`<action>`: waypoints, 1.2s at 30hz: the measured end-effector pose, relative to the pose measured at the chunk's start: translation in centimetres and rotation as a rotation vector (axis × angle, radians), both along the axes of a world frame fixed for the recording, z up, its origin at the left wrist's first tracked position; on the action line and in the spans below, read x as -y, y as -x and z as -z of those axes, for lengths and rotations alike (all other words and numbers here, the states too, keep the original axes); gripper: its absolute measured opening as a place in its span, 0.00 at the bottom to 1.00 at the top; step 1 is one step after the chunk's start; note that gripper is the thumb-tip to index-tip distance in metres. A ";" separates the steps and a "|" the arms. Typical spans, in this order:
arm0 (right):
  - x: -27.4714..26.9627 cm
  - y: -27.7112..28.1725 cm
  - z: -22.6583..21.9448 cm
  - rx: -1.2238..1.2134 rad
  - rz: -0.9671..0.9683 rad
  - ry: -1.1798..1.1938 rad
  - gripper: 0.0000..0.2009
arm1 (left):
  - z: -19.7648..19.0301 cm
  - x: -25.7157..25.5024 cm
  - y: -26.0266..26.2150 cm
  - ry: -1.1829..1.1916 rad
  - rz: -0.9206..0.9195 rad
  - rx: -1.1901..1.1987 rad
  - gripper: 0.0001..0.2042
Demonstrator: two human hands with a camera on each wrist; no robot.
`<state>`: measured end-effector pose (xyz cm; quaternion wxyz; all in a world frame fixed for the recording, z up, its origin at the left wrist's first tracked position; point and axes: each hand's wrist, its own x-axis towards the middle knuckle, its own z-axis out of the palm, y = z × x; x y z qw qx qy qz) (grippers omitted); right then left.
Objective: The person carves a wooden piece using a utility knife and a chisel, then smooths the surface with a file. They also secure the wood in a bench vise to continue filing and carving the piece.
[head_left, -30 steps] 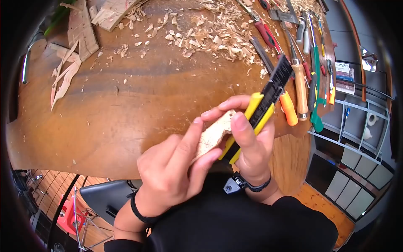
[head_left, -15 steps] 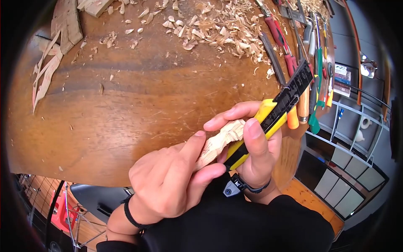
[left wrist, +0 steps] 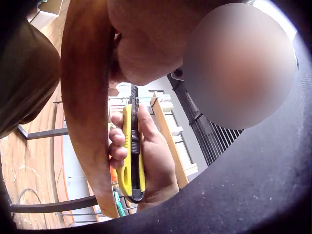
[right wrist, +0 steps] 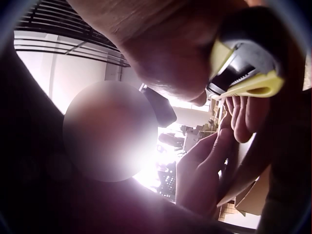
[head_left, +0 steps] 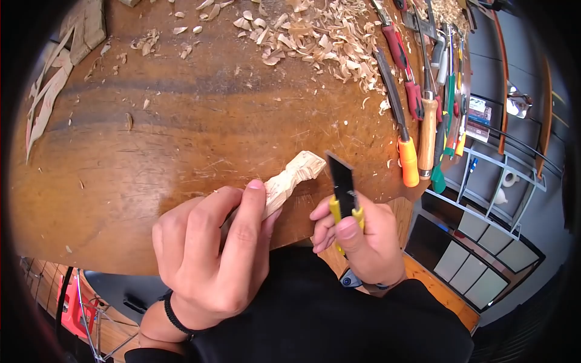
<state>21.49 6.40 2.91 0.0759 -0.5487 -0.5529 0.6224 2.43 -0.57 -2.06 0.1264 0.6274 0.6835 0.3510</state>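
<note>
My left hand [head_left: 212,248] pinches a small carved piece of pale wood [head_left: 296,172] between thumb and fingers. The far end of the wood, notched and faceted, points up and right over the table. My right hand [head_left: 372,242] grips a yellow and black utility knife [head_left: 345,193], its dark blade extended and pointing upward just right of the wood, apart from it. In the left wrist view the knife's yellow handle [left wrist: 127,156] lies along the right palm, with fingers curled round it. The right wrist view shows the handle's butt end [right wrist: 258,85] up close.
Wood shavings [head_left: 327,42] are heaped at the table's back. Along the right edge lie several tools, among them an orange-handled file [head_left: 408,160] and a wooden-handled tool [head_left: 428,133]. Split wood pieces [head_left: 48,103] lie at far left. A red stool [head_left: 77,305] stands below the table.
The right hand has drawn away from the wood, and the knife now stands more upright. The wood stays in the left hand, turned, its far end free of the right fingers.
</note>
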 end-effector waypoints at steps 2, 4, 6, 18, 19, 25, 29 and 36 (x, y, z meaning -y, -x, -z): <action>0.3 0.2 -0.1 0.053 -0.049 -0.037 0.20 | 0.1 0.0 0.1 -0.005 0.000 0.001 0.19; 0.4 0.3 -0.2 0.091 -0.082 -0.055 0.20 | 0.1 0.0 0.1 -0.008 -0.001 0.001 0.20; 0.4 0.4 -0.3 0.129 -0.110 -0.073 0.20 | 0.1 0.0 0.2 0.001 0.013 -0.008 0.19; 0.1 1.2 -1.3 0.281 -0.186 -0.083 0.23 | 0.7 0.1 0.1 -0.042 0.026 -0.096 0.20; 0.1 1.3 -1.3 0.300 -0.184 -0.081 0.22 | 0.7 0.1 0.1 -0.043 0.025 -0.092 0.20; 0.6 1.0 -1.3 0.355 -0.206 -0.107 0.20 | 1.1 -0.1 -0.2 -0.078 0.023 -0.088 0.18; 0.6 1.0 -1.5 0.407 -0.242 -0.130 0.17 | 1.6 -0.4 -0.4 -0.140 0.041 -0.113 0.14; -0.3 1.5 -1.7 0.432 -0.323 -0.176 0.15 | 1.9 -0.6 0.0 -0.235 0.133 -0.212 0.11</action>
